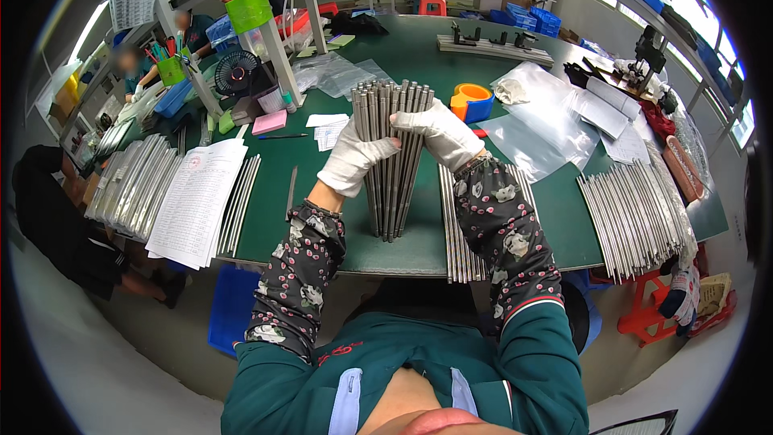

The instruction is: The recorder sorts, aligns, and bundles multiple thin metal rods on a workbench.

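A thick bundle of metal rods [390,169] stands upright on the green table, its top ends spread a little wider than its lower ends. Wrapped round its left side is my left hand [354,159], in a white glove with the thumb tip bare. My right hand [441,135], gloved the same way, grips the bundle from the right, slightly higher up. Beside my right forearm, more metal rods [460,234] lie side by side at the table's front edge, partly covered by my flowered sleeve.
Another row of rods [632,221] lies at the right. On the left are plastic-wrapped rods [137,185] and printed sheets [197,201]. Behind stand a tape dispenser [471,102], clear plastic bags [539,133], a small fan [237,72] and a shelf post [278,52]. People sit farther off.
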